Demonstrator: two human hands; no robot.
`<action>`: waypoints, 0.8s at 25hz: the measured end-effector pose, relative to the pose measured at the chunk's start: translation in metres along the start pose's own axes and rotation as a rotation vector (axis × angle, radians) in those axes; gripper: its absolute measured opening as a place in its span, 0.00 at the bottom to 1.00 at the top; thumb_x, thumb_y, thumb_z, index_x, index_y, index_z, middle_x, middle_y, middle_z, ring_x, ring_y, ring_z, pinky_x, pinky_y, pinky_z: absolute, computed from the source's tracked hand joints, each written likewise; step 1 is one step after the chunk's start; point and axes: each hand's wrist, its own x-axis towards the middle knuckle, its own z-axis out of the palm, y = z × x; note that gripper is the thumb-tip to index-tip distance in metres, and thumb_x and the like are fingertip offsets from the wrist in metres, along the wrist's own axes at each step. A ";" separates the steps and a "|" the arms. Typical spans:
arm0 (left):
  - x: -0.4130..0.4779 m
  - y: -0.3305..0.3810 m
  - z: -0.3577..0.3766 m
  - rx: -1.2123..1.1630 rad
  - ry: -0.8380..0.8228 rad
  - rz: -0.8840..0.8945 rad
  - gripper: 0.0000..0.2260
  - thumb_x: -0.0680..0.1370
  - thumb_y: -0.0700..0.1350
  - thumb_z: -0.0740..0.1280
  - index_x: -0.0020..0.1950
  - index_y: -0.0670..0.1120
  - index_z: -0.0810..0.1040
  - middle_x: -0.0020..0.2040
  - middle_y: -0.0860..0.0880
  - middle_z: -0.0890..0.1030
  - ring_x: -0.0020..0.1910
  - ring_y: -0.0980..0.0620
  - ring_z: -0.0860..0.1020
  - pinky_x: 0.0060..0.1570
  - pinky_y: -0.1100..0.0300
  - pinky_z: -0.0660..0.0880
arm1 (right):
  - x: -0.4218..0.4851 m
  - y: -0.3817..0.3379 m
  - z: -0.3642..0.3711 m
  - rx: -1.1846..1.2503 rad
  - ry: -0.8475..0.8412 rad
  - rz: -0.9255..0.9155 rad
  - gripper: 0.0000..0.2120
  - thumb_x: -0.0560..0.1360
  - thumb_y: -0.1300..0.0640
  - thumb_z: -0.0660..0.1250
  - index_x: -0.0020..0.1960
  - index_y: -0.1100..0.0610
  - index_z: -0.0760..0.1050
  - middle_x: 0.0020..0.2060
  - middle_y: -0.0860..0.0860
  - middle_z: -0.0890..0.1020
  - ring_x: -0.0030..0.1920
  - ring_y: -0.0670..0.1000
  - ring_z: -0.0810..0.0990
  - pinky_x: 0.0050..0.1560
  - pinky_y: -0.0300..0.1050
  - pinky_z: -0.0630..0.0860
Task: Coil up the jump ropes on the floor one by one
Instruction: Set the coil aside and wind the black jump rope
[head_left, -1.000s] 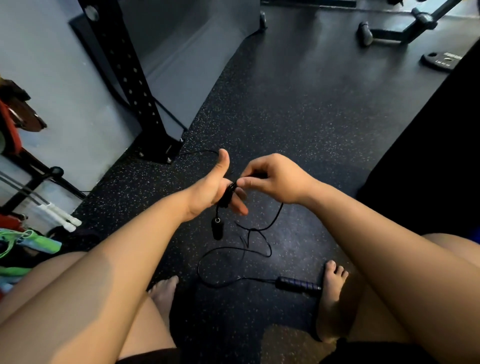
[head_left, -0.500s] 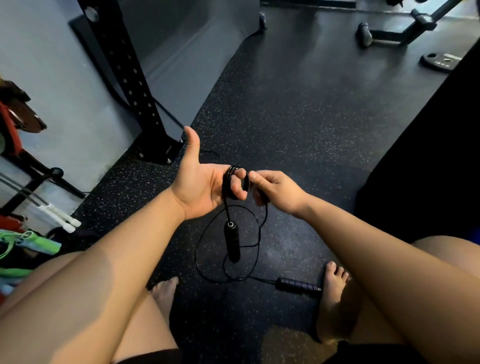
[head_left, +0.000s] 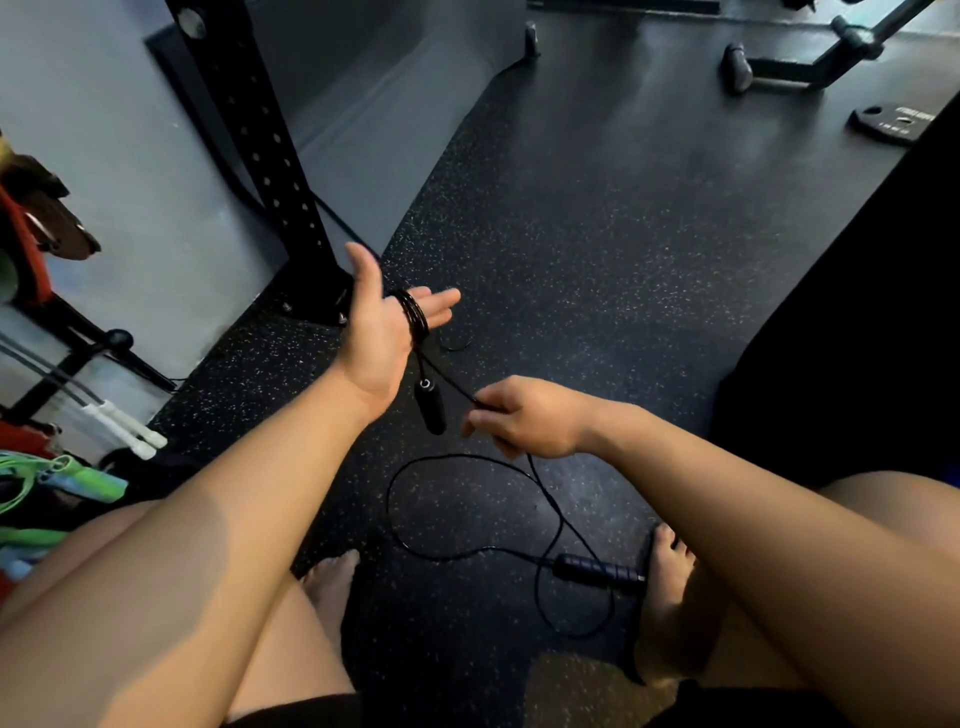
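A thin black jump rope (head_left: 410, 499) is partly wound in several turns around the straight fingers of my left hand (head_left: 382, 332), which is held up with the palm facing right and the thumb raised. One black handle (head_left: 430, 408) hangs below that hand. My right hand (head_left: 524, 423) pinches the rope lower down and to the right, keeping it taut between the two hands. The rest of the rope lies in loose loops on the floor, ending in the second handle (head_left: 597, 571) beside my right foot.
A black perforated rack upright (head_left: 260, 156) stands at the left by the wall. White rope handles (head_left: 124, 428) and green ropes (head_left: 47, 483) lie at the far left. A weight plate (head_left: 891, 124) and a bench frame (head_left: 800, 57) are at the back right. My bare feet rest on the speckled rubber floor.
My left hand has risen and its fingers have straightened, with more turns of rope around them. My right hand has moved down and to the right, pulling the rope taut. The hanging handle lifted higher.
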 end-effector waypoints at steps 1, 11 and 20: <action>0.003 -0.006 0.000 0.156 0.001 -0.028 0.59 0.63 0.81 0.35 0.77 0.44 0.71 0.62 0.53 0.83 0.65 0.54 0.78 0.79 0.46 0.47 | -0.003 -0.008 -0.005 -0.026 0.034 -0.051 0.11 0.83 0.51 0.61 0.50 0.52 0.81 0.26 0.45 0.75 0.25 0.40 0.72 0.31 0.34 0.70; -0.025 0.004 0.017 0.464 -0.540 -0.373 0.57 0.69 0.77 0.28 0.41 0.36 0.83 0.37 0.39 0.83 0.43 0.43 0.83 0.69 0.47 0.67 | -0.004 0.021 -0.052 0.055 0.452 -0.211 0.14 0.74 0.44 0.73 0.42 0.54 0.82 0.33 0.54 0.81 0.33 0.46 0.73 0.36 0.48 0.72; -0.027 0.016 0.012 -0.128 -0.449 -0.190 0.53 0.66 0.82 0.32 0.43 0.38 0.76 0.28 0.46 0.75 0.34 0.43 0.79 0.61 0.47 0.71 | 0.004 0.044 -0.008 0.173 0.324 -0.023 0.22 0.84 0.45 0.56 0.46 0.59 0.79 0.28 0.52 0.78 0.29 0.48 0.75 0.37 0.46 0.73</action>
